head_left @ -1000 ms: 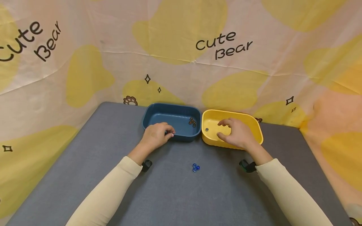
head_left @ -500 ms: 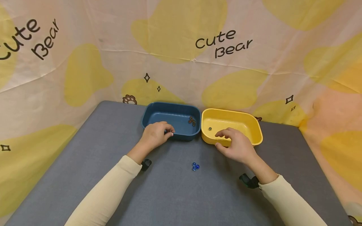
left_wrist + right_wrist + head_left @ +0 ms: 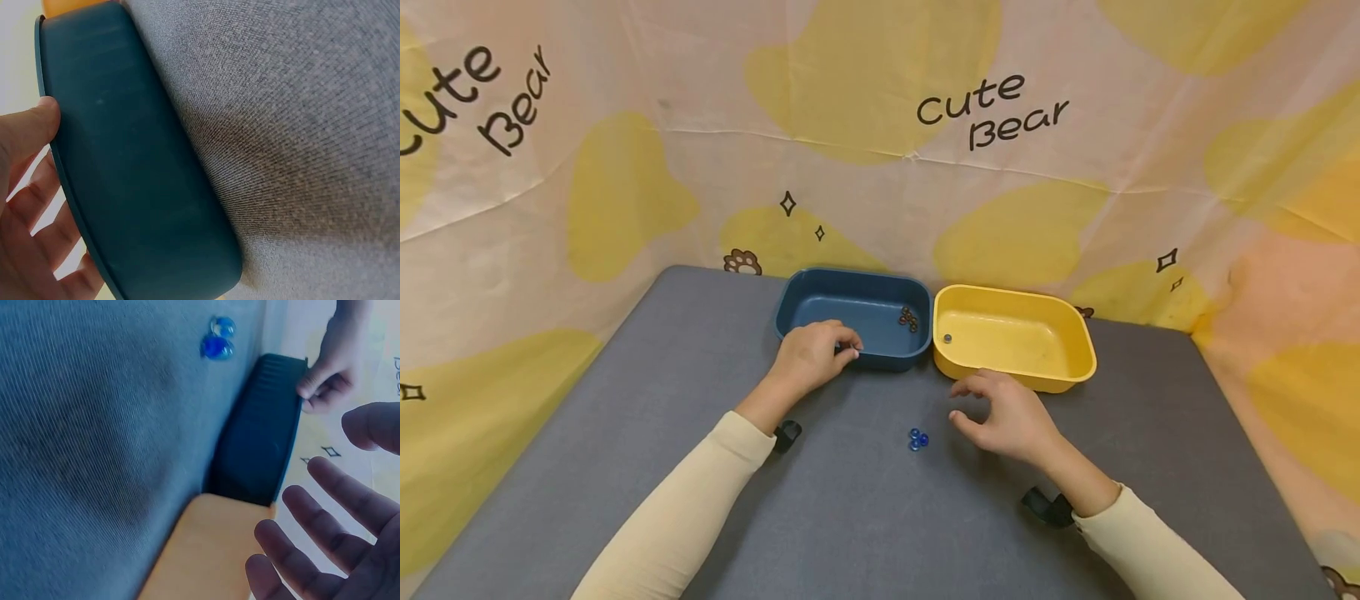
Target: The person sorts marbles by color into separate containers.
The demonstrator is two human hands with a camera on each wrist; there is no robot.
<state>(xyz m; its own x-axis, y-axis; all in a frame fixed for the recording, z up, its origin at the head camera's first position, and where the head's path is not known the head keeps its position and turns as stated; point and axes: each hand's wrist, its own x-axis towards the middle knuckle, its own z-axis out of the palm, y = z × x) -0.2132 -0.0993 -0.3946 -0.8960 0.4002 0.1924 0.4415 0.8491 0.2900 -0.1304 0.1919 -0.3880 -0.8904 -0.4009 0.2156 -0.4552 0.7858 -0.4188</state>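
Observation:
Two shallow plastic bins stand side by side at the back of the table, a dark blue bin [image 3: 887,362] on the left and a yellow bin [image 3: 1011,379] on the right. My left hand [image 3: 812,357] grips the blue bin's near rim; in the left wrist view its thumb [image 3: 44,122] lies outside and the fingers inside. My right hand [image 3: 1011,417] hovers in front of the yellow bin, thumb and fingers apart, holding nothing. Just left of it, three blue glass marbles [image 3: 917,440] lie clustered on the table. They show blue in the right wrist view, too.
Several brown marbles [image 3: 908,319] lie in the blue bin's right end. One greyish marble [image 3: 948,338] sits at the yellow bin's left end. Behind the grey table [image 3: 850,517] hangs a patterned cloth [image 3: 865,92], which also runs along both sides.
My right hand has left the space over the yellow bin and come nearer and leftward, toward the blue marbles. The greyish marble rolled slightly right, then back left. My left hand stays put.

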